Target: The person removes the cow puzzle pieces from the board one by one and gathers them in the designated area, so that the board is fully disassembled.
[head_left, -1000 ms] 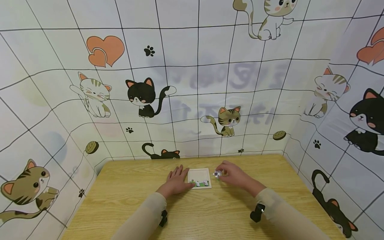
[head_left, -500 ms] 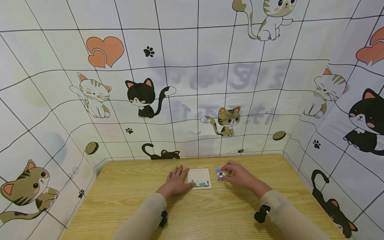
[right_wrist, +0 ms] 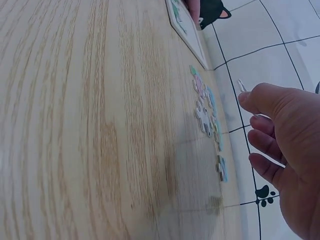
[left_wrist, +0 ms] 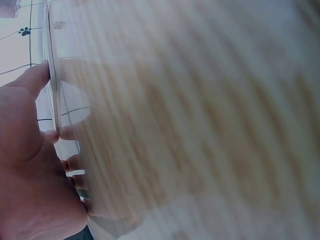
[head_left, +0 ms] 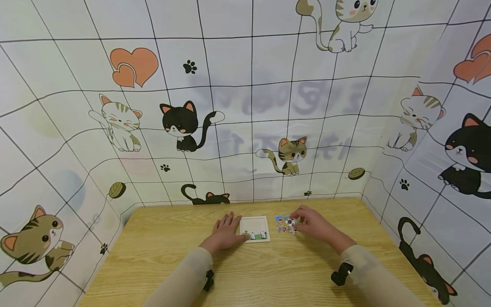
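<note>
Two bare hands are working over a wooden table [head_left: 245,273], each in a beige sleeve with a black device at the wrist. The left hand [head_left: 223,233] is lying to the left of a shallow puzzle tray [head_left: 253,223], fingers extended and slightly apart, the thumb resting on the tray's near left corner; whether the forefinger is touching the left edge cannot be told. A printed strip [head_left: 257,235] in green and white is running along the near side inside the tray, the bare pale base showing beyond it. The right hand [head_left: 315,227] is standing to the right of the tray, thumb pinching a small puzzle piece [right_wrist: 242,85] against a finger that is mostly hidden; the other fingers are bending loosely. That piece, white with dark spots in the head view, is being held raised above the table. Loose pieces [right_wrist: 202,118] in white, pink and blue are lying close together on the table between the tray and the right hand. Behind the table's far edge, a white wall covering [head_left: 230,59] is showing a black grid, cartoon cats and orange hearts.
</note>
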A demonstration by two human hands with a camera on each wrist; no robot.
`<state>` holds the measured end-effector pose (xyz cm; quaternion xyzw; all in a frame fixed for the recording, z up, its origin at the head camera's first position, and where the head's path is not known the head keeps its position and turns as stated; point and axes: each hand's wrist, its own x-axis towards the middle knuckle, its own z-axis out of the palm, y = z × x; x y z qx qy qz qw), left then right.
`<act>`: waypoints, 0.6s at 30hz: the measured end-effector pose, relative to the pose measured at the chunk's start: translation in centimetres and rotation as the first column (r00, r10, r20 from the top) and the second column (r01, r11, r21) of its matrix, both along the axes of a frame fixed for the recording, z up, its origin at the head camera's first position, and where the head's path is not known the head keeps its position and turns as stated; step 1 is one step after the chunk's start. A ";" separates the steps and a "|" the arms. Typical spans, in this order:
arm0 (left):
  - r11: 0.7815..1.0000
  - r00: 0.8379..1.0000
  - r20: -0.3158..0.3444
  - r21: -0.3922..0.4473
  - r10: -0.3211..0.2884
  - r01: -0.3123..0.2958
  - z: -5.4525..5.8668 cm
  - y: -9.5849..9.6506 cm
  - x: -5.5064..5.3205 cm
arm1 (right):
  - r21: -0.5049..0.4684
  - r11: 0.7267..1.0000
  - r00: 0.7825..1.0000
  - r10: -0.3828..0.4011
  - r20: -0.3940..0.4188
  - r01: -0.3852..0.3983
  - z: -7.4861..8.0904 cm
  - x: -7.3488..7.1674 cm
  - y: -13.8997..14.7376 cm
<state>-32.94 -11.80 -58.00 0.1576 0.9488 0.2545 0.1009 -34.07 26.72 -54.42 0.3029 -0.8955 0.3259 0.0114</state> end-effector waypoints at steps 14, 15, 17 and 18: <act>0.999 1.000 0.013 -0.043 0.005 -0.004 1.1 0.3 0.5 | -0.068 0.997 0.997 -0.039 0.062 0.043 0.1 0.6 1.8; 0.999 1.000 0.013 -0.042 0.004 -0.004 1.1 0.3 0.5 | -0.069 0.996 0.997 -0.044 0.069 0.049 0.0 0.6 1.9; 0.999 1.000 0.015 -0.043 0.004 -0.003 1.1 0.3 0.5 | -0.071 0.996 0.996 -0.049 0.073 0.055 -0.1 0.6 2.1; 0.999 1.000 0.012 -0.040 0.003 -0.002 0.5 0.2 0.2 | -0.072 0.996 0.996 -0.054 0.074 0.059 -0.1 0.6 2.3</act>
